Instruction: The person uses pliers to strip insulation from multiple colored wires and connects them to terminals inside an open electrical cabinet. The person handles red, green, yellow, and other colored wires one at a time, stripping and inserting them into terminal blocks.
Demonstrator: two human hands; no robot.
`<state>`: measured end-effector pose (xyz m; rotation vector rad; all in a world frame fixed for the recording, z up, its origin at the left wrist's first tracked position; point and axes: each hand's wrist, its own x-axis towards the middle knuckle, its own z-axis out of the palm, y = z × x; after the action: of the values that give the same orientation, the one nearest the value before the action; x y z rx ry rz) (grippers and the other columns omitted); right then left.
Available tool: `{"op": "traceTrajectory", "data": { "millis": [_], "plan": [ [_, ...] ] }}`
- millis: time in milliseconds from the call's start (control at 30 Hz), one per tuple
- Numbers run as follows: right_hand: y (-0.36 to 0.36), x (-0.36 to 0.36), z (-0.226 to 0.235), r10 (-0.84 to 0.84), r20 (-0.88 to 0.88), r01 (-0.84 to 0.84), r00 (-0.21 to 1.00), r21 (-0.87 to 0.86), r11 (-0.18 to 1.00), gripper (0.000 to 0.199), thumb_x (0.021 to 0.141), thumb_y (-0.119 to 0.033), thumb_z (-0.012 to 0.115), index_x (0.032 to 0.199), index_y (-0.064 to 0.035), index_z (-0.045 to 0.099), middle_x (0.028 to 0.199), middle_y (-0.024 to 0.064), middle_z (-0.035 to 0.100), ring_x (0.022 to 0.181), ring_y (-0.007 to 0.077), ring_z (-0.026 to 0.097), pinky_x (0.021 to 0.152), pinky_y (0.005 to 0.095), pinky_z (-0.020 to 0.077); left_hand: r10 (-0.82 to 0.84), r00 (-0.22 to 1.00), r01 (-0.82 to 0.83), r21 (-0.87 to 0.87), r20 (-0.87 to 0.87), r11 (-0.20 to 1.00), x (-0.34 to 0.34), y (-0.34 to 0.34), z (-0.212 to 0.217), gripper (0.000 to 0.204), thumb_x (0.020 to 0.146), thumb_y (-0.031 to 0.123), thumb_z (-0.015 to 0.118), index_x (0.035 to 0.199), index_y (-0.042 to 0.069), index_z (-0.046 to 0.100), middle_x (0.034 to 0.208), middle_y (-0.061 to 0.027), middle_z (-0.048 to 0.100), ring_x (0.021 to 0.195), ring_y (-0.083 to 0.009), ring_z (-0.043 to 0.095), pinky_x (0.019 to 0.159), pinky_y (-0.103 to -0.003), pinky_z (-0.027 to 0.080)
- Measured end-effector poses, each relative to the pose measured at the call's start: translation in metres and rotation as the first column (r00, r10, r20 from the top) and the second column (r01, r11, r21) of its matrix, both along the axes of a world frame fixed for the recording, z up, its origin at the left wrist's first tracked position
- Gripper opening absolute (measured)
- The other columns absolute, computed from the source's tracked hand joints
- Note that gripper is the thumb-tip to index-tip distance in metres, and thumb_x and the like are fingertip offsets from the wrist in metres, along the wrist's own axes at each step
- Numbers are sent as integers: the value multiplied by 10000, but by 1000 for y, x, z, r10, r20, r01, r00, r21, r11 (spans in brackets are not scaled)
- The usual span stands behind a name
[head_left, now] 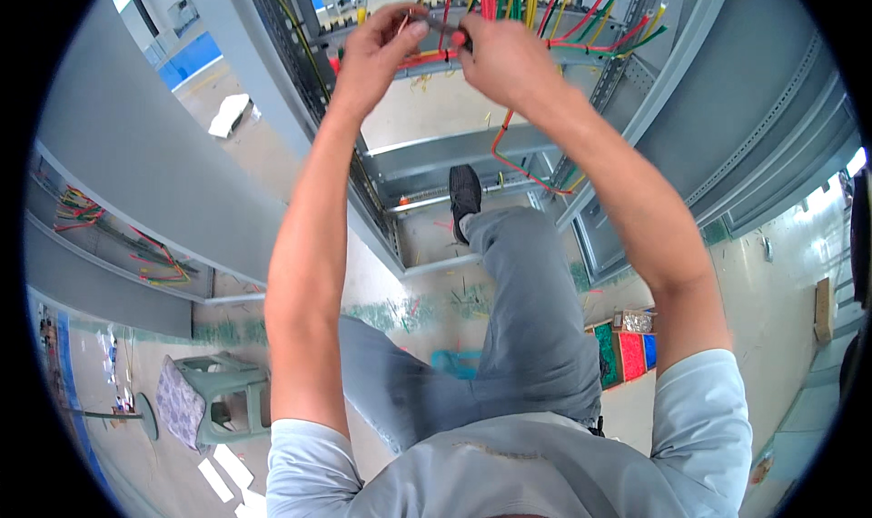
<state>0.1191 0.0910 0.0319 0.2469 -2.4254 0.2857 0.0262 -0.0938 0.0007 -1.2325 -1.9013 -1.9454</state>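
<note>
Both arms reach up into an open grey electrical cabinet (581, 145). My left hand (377, 50) pinches a small dark part with red wire ends at thumb and fingertips. My right hand (504, 54) closes on a red-handled tool (451, 33) that meets the left hand's fingers. A bundle of red, yellow and green wires (545, 9) hangs just behind the hands. One red wire (509, 159) loops down below my right wrist. My right foot in a dark shoe (464, 195) rests inside the cabinet's base.
A grey cabinet side panel (154, 182) stands at left, with another wired cabinet (118, 241) beyond it. A green plastic stool (218, 395) sits on the floor at lower left. Boxes of coloured parts (627, 350) lie at right. Wire offcuts litter the floor.
</note>
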Motion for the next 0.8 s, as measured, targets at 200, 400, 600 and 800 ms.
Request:
{"op": "traceTrajectory", "data": {
  "millis": [200, 400, 600, 800],
  "plan": [
    [-4, 10, -8, 38, 88, -34, 995, -45, 998, 238, 945, -236, 630, 1013, -8, 642, 850, 229, 703, 850, 425, 697, 742, 540, 546, -85, 996, 82, 61, 36, 995, 9, 2, -2, 323, 997, 117, 655, 1313, 56, 639, 1162, -21, 665, 1010, -96, 611, 912, -284, 532],
    [-14, 13, -13, 31, 61, -31, 998, -2, 1000, 240, 962, -219, 613, 1035, 9, 619, 857, 232, 698, 849, 428, 695, 735, 540, 545, -78, 996, 74, 106, 40, 992, 4, 0, -6, 297, 1025, 84, 592, 1315, 31, 632, 1186, -56, 692, 970, -104, 620, 885, -279, 535],
    [-15, 9, -16, 72, 85, -65, 994, -81, 995, 264, 969, -240, 631, 1031, 17, 613, 828, 247, 686, 851, 449, 676, 752, 543, 530, -54, 997, 47, 124, 50, 991, 0, 1, -9, 276, 1047, 90, 553, 1290, -2, 643, 1188, -79, 704, 931, -107, 627, 874, -277, 537],
    [-13, 0, -25, 186, 115, -157, 976, -221, 962, 245, 949, -218, 646, 1017, 16, 620, 874, 259, 693, 835, 459, 670, 759, 522, 535, -9, 999, 1, 157, 50, 988, 3, 7, -16, 285, 1056, 100, 536, 1279, -28, 658, 1239, -106, 696, 957, -131, 684, 909, -307, 564]
  ]
}}
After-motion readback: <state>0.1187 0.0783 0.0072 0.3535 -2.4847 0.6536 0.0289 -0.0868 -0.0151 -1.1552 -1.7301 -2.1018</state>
